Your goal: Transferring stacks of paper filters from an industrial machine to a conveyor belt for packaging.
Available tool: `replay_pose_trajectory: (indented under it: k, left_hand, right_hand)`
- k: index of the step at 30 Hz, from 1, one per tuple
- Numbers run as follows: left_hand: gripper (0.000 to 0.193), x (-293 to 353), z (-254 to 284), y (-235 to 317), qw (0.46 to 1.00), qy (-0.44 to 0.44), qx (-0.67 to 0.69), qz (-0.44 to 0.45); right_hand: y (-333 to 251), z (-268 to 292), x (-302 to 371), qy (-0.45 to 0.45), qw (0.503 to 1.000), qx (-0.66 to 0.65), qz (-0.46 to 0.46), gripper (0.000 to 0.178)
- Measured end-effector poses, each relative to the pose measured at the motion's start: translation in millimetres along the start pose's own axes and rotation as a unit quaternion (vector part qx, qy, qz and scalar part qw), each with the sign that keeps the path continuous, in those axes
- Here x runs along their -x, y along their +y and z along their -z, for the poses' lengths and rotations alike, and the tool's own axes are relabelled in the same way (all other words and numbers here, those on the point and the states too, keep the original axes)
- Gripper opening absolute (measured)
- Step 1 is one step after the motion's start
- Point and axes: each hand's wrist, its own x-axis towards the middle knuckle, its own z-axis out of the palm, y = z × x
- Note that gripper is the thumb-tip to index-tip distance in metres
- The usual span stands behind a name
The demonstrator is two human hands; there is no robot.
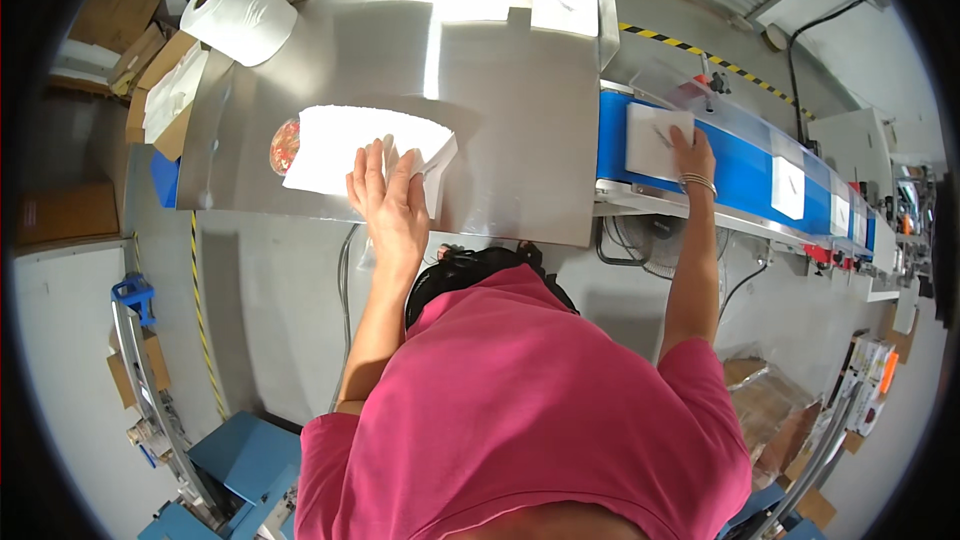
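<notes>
Steel table [520, 160] in a workshop, blue belt [612, 140] running off its right end. From where I'm standing, left to right:

Fat white roll [255, 25] at the far left corner, well apart from the left fingers. Round, red-patterned thing [285, 147] nearer them, partly hidden by the white stack [345, 145]; can't tell what it is.

Stack lies under the left fingertips, mostly to their left, slightly fanned. Left hand [388, 210]: fingers straight, a little spread, laid on the stack's right part, not wrapped round it.

My read: each piece light, thin, bendy; the pile probably slides and fans if pushed sideways. Steady it with a flat palm, peel singles from the right end by an edge. Squeezing would likely crease them.

Two white squares at the table's far edge, beyond and between both hands.

White packet [650, 145] on the belt, just left of the right fingers. Right hand [693, 152]: fingertips at its right edge; can't tell whether they pinch or just touch. Looks light, softish; best held by edge or corner. More white packets [787, 188] further right, clear of the fingers.
</notes>
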Motion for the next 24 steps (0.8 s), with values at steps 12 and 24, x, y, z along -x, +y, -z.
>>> replay_pose_trajectory:
  k: [12, 24]
  left_hand:
    - [0.028, -6.9, 2.1, -0.8, 0.998, -0.044, 0.040, -0.013]
    - [0.031, -8.0, 8.2, -12.2, 1.000, -0.005, 0.012, 0.019]
  right_hand:
    - [-167.7, -140.7, 96.3, -0.325, 0.861, -0.067, 0.386, 0.059]
    - [-21.6, -69.3, 30.7, -0.084, 0.972, -0.219, 0.028, 0.037]
